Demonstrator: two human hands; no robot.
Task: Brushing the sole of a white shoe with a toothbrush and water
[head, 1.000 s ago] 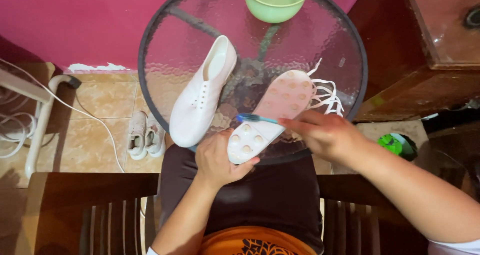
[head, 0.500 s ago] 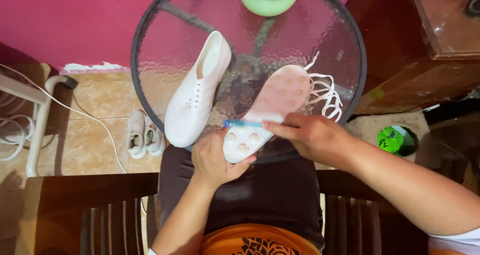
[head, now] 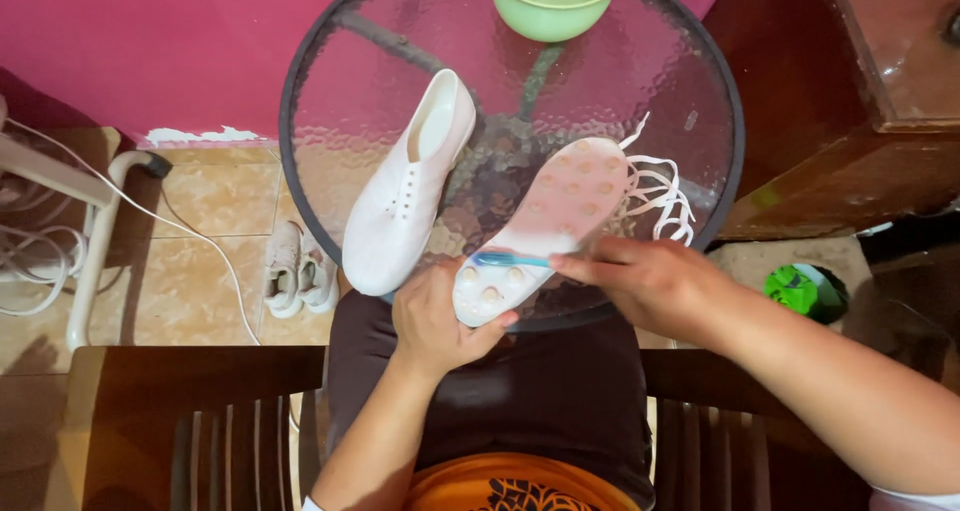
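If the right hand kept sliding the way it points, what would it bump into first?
The right hand points left along the blue toothbrush, across the upturned shoe sole. It would probably meet the left hand at the heel first, then the other white shoe.

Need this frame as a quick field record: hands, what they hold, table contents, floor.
left hand: grips the heel end of the upturned shoe, sole up
right hand: holds a blue toothbrush across the sole
second shoe: white, upright, laces out, lying left of the held one
loose laces: white, beside the upturned shoe
green bowl: far edge of the table
table: round, textured glass, dark rim
floor: small pair of white shoes on tiles
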